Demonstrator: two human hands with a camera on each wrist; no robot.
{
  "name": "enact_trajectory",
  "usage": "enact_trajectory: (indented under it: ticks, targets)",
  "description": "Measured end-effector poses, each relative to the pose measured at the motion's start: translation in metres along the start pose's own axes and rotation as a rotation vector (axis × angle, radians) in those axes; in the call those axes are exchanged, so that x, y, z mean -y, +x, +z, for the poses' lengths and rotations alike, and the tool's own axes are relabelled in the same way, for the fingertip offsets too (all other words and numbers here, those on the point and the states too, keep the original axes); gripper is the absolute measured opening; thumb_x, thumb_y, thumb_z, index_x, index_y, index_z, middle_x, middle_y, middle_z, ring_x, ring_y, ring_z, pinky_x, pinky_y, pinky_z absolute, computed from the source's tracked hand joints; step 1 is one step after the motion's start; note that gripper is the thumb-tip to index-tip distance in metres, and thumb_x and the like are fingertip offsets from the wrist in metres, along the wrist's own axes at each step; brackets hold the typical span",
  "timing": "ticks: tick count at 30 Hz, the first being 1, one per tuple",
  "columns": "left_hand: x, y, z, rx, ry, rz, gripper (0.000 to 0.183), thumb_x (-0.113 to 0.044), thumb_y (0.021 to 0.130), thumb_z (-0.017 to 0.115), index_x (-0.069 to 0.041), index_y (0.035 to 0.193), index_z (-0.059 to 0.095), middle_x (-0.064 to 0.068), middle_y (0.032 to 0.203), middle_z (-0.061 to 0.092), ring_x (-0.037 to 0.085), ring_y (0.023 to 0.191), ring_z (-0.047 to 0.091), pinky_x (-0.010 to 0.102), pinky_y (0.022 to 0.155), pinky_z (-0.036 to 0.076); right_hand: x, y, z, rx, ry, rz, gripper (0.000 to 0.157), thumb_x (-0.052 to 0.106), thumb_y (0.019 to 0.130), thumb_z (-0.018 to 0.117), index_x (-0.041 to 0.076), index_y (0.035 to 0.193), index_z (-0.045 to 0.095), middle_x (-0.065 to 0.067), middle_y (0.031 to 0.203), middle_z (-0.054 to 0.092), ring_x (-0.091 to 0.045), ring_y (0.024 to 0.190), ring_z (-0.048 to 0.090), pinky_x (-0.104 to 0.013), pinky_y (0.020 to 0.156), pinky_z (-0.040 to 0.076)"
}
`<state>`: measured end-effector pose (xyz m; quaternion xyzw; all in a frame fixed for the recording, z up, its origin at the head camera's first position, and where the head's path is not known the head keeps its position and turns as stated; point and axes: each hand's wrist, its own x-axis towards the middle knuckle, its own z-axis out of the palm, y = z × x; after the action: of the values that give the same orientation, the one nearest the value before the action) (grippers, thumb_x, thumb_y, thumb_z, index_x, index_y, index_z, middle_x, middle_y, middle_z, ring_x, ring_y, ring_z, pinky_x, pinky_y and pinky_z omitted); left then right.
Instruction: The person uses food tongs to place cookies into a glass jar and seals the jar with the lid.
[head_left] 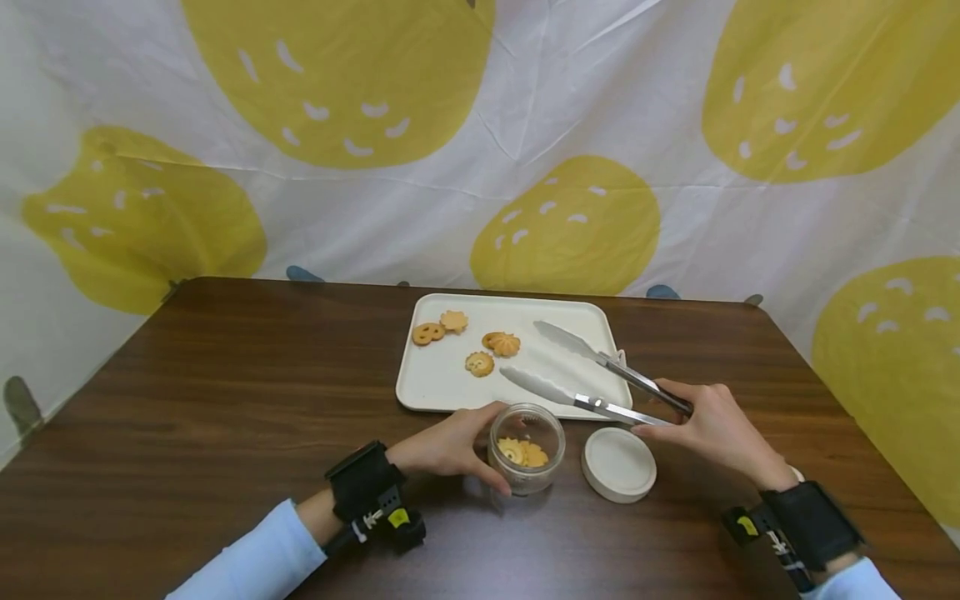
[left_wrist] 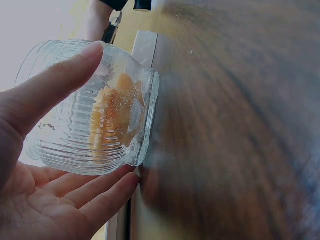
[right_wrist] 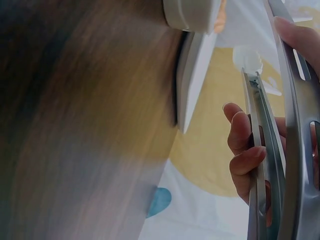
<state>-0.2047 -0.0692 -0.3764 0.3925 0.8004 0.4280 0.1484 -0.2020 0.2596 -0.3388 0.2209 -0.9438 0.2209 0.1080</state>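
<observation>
The left hand [head_left: 448,443] curves around a glass jar [head_left: 530,482] of cookies [head_left: 522,452], holding it on the desk [head_left: 225,400] beside a white lid [head_left: 619,460]. The right hand [head_left: 723,429] grips the metal tongs [head_left: 599,405], their arms spread, tips above a white tray [head_left: 442,385] bearing more cookies [head_left: 480,363].

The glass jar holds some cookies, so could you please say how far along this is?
Done: the white lid is off and cookies lie inside the glass jar. In hand: the left hand holds the jar; the right hand holds spread tongs over the tray. Apparently left: the tray cookies, then perhaps closing the jar.
</observation>
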Motion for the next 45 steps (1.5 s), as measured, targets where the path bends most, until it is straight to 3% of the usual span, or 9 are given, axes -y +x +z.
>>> enact_trajectory:
  ticks: [9,14,16,22,30,40,45]
  targets:
    - [0.000,-0.001,0.002,0.011,-0.066,0.013,0.078,-0.018,0.062,0.079,-0.004,0.127,0.039,0.016,0.126,0.053,0.021,0.117,0.046,0.036,0.099,0.040,-0.004,0.011,0.014,0.018,0.008,-0.041,0.057,0.044,0.064,0.074,0.001,0.101,0.063,0.002,0.058,0.040,-0.009,0.050,0.037,-0.024,0.043,0.029]
    - [-0.001,-0.001,0.002,0.010,-0.056,0.012,0.078,-0.019,0.062,0.079,-0.004,0.127,0.039,0.016,0.125,0.053,0.022,0.116,0.046,0.037,0.100,0.040,-0.004,0.015,0.020,0.036,0.013,-0.032,0.066,0.045,0.064,0.074,-0.005,0.105,0.061,-0.005,0.063,0.058,-0.009,0.048,0.037,-0.024,0.043,0.032]
    - [-0.002,-0.001,0.001,0.006,-0.046,0.001,0.079,-0.020,0.062,0.080,-0.004,0.127,0.039,0.015,0.125,0.053,0.022,0.116,0.046,0.038,0.100,0.039,-0.004,0.018,0.021,0.041,0.012,-0.030,0.069,0.045,0.065,0.073,-0.007,0.108,0.059,-0.004,0.061,0.057,-0.007,0.047,0.035,-0.024,0.043,0.031]
    - [-0.003,-0.002,0.001,-0.002,-0.026,-0.026,0.081,-0.021,0.061,0.080,-0.004,0.129,0.038,0.015,0.127,0.051,0.022,0.117,0.044,0.041,0.102,0.036,-0.003,0.025,0.024,0.045,0.003,-0.038,0.064,0.042,0.064,0.075,-0.004,0.106,0.061,0.006,0.054,0.033,-0.008,0.046,0.033,-0.024,0.043,0.029]
    - [0.000,-0.001,0.001,-0.003,-0.015,-0.016,0.081,-0.022,0.061,0.080,-0.005,0.128,0.038,0.014,0.126,0.052,0.021,0.117,0.044,0.040,0.102,0.036,-0.003,0.031,0.026,0.075,0.025,-0.027,0.069,0.043,0.067,0.072,-0.010,0.109,0.057,0.002,0.055,0.046,-0.011,0.050,0.041,-0.025,0.043,0.033]
    - [-0.001,-0.002,0.000,0.006,-0.040,-0.021,0.079,-0.020,0.062,0.080,-0.005,0.127,0.038,0.014,0.125,0.052,0.021,0.117,0.044,0.041,0.102,0.037,-0.003,0.040,0.027,0.084,0.023,-0.012,0.067,0.044,0.068,0.071,-0.009,0.108,0.059,0.002,0.053,0.042,-0.008,0.044,0.037,-0.024,0.039,0.027]
    - [-0.001,-0.002,0.000,0.006,-0.043,-0.017,0.078,-0.020,0.062,0.080,-0.005,0.127,0.038,0.014,0.125,0.052,0.022,0.117,0.045,0.041,0.102,0.037,-0.005,0.043,0.030,0.073,0.027,-0.026,0.062,0.039,0.070,0.072,-0.010,0.106,0.060,-0.001,0.055,0.053,-0.009,0.046,0.039,-0.024,0.039,0.029]
